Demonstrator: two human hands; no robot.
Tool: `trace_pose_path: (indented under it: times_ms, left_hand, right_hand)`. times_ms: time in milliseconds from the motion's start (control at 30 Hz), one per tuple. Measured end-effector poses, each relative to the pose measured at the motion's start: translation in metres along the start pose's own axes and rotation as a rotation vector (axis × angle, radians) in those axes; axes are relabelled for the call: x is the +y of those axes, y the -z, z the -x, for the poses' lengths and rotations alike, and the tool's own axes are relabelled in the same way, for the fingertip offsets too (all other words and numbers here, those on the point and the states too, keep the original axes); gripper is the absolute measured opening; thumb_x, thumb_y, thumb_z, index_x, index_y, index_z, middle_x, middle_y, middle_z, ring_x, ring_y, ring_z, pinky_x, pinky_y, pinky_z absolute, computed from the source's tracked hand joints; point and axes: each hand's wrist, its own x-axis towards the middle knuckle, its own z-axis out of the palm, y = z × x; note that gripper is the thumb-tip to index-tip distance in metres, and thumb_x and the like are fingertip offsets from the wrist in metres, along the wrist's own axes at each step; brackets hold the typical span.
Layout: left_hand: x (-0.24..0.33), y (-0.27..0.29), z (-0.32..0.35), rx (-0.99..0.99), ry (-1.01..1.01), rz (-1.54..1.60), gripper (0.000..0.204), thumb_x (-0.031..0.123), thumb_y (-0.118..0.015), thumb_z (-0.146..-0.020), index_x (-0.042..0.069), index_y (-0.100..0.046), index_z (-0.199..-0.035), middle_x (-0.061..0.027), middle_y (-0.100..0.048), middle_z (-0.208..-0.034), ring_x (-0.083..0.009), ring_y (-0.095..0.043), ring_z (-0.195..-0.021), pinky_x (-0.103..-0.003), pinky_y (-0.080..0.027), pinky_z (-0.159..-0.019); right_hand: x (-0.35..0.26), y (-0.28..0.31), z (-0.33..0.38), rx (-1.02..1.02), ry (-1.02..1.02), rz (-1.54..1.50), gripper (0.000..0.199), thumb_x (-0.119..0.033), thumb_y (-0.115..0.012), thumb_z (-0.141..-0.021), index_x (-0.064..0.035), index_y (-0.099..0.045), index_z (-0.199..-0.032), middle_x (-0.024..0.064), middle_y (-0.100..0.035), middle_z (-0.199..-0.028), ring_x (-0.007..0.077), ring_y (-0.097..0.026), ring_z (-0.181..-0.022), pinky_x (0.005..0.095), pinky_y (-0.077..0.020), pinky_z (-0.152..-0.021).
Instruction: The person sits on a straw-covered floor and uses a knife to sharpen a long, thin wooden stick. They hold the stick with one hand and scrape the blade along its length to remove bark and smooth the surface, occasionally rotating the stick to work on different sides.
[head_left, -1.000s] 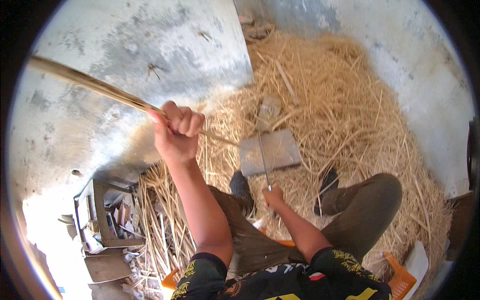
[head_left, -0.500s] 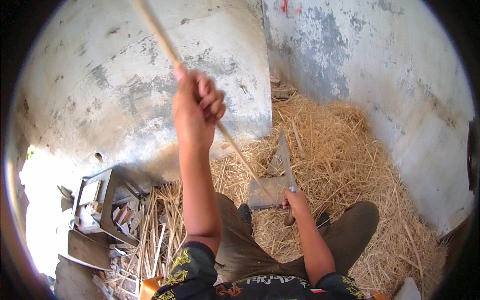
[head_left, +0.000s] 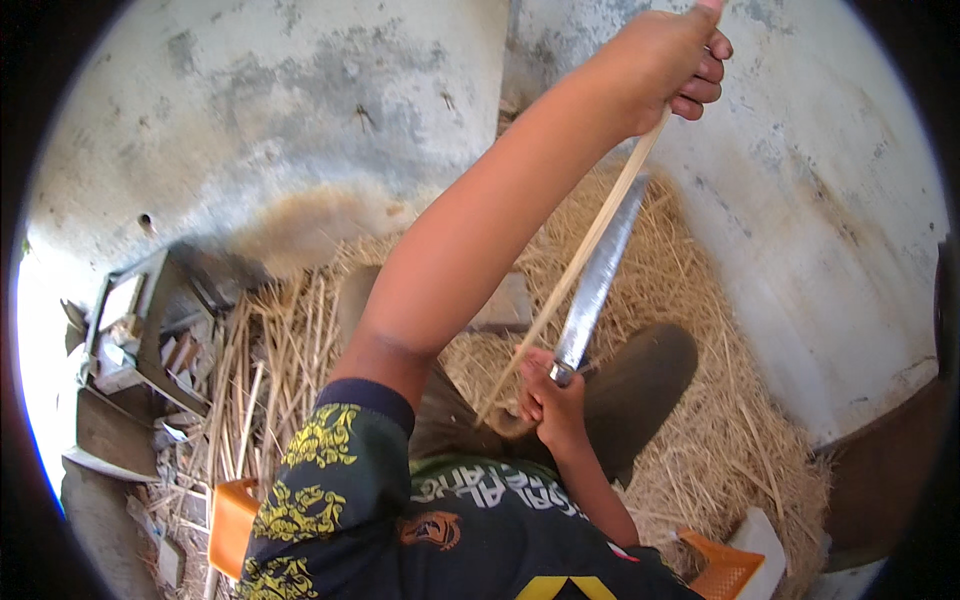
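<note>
High at the upper right, my left hand (head_left: 668,75) is closed round a long, thin bamboo strip (head_left: 585,250). The strip slants down past my right hand, its lower end over my lap. My right hand (head_left: 556,408) grips a large knife (head_left: 600,285) by its handle, whose curved brown end shows below the fingers. The broad steel blade points up and away, close alongside the strip; I cannot tell whether they touch. A wooden block (head_left: 508,305) lies on the shavings beyond my knees, partly hidden by my left forearm.
Straw-like shavings (head_left: 690,290) cover the floor ahead and to the right. On the left lie bamboo strips (head_left: 245,395) beside a wooden frame (head_left: 165,290) holding scraps. An orange seat (head_left: 232,525) shows at both my sides. Pale, peeling walls (head_left: 300,120) enclose the corner.
My left hand has swung to the right with the bamboo strip, so the strip now leans the other way. The knife has come nearer to me and tilts more to the right.
</note>
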Motion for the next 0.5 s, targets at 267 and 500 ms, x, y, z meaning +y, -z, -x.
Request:
trace_pose_path:
  times_ms: [267, 500]
  left_hand:
    - [-0.104, -0.012, 0.133, 0.062, -0.067, -0.622, 0.035, 0.036, -0.056, -0.101, 0.002, -0.058, -0.111, -0.0017, -0.056, -0.080, -0.0091, -0.054, -0.072, -0.028, -0.046, -0.065]
    - [-0.154, 0.008, 0.240, 0.207, 0.173, -0.439, 0.028, 0.023, -0.050, -0.105, 0.001, -0.056, -0.121, 0.0002, -0.056, -0.087, -0.0060, -0.052, -0.075, -0.022, -0.044, -0.065]
  right_hand:
    - [0.003, 0.012, 0.012, 0.033, 0.021, 0.056, 0.021, -0.022, -0.073, -0.090, -0.0042, -0.062, -0.090, -0.0038, -0.039, -0.054, 0.0083, -0.038, -0.037, 0.0265, -0.0339, -0.037]
    - [0.016, 0.025, 0.007, 0.090, 0.017, -0.049, 0.025, -0.023, -0.075, -0.089, -0.0058, -0.059, -0.080, -0.0024, -0.046, -0.055, 0.0085, -0.042, -0.039, 0.0255, -0.0333, -0.036]
